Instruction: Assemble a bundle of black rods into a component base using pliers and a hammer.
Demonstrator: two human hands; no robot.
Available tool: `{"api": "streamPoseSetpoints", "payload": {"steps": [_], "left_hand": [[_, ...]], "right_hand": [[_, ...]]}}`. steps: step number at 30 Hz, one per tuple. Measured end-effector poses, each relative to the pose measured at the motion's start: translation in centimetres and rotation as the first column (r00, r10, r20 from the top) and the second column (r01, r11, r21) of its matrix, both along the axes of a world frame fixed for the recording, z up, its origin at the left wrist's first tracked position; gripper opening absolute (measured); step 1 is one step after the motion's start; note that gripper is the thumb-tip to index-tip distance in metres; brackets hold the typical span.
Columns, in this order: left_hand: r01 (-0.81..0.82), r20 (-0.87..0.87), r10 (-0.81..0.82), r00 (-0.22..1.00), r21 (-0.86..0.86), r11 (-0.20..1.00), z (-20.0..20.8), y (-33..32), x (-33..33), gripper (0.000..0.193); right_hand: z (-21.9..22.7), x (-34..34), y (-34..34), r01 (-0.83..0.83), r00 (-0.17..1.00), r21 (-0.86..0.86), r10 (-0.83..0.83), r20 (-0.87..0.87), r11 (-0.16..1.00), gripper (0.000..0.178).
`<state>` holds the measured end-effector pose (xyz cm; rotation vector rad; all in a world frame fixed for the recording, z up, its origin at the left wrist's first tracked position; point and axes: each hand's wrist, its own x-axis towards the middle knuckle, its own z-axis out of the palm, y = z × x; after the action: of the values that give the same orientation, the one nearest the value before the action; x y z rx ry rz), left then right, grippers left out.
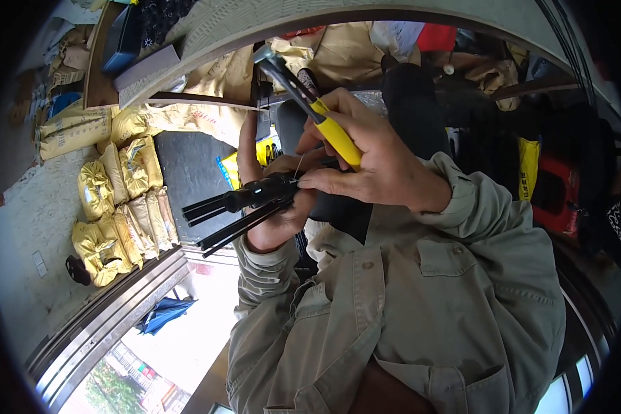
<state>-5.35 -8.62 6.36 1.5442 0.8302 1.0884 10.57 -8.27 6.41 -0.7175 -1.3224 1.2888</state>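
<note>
Pliers [324,117], yellow-handled, clamped in right hand [372,165], jaws up. Steel, stiff, light enough; best held at rubber grip. Same hand's fingertips pinch thin wire at black rod bundle [245,207], which left hand [276,200] grips tight at chest height. Rods look rigid, smooth, likely slippery. Yellow sacks [117,200] stacked left, blue cloth [162,314] near metal sill; nothing blocking hands.

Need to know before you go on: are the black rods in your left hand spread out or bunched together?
Bunched at the grip, fanning slightly at the free ends: the black rods run together through the left hand and part a little toward their tips.
</note>
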Motion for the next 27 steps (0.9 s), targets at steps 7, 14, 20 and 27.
{"api": "streamPoseSetpoints", "payload": {"steps": [7, 14, 20, 27], "left_hand": [[-0.139, -0.057, 0.144, 0.988, 0.085, 0.987, -0.3, 0.0, 0.4, 0.086], [-0.093, -0.204, 0.097, 0.974, 0.029, 0.995, 0.1, -0.1, -0.3, 0.082], [-0.117, -0.056, 0.117, 0.992, -0.005, 0.993, 0.5, 0.3, 0.0, 0.081], [-0.098, -0.004, 0.099, 0.995, -0.144, 0.985, 1.1, 0.2, 0.1, 0.079]], "right_hand": [[0.2, -0.6, -0.9, 0.277, 0.911, 0.355, -0.361, 0.198, 0.893, 0.023], [0.9, 1.5, 2.3, -0.237, 0.964, -0.386, 0.264, 0.017, 0.892, 0.021], [0.6, 4.4, 1.3, 0.021, 0.646, 0.448, -0.354, 0.676, 0.894, 0.033], [0.8, 4.9, 1.9, -0.277, 0.181, 0.895, -0.895, 0.407, 0.351, 0.028]]}}
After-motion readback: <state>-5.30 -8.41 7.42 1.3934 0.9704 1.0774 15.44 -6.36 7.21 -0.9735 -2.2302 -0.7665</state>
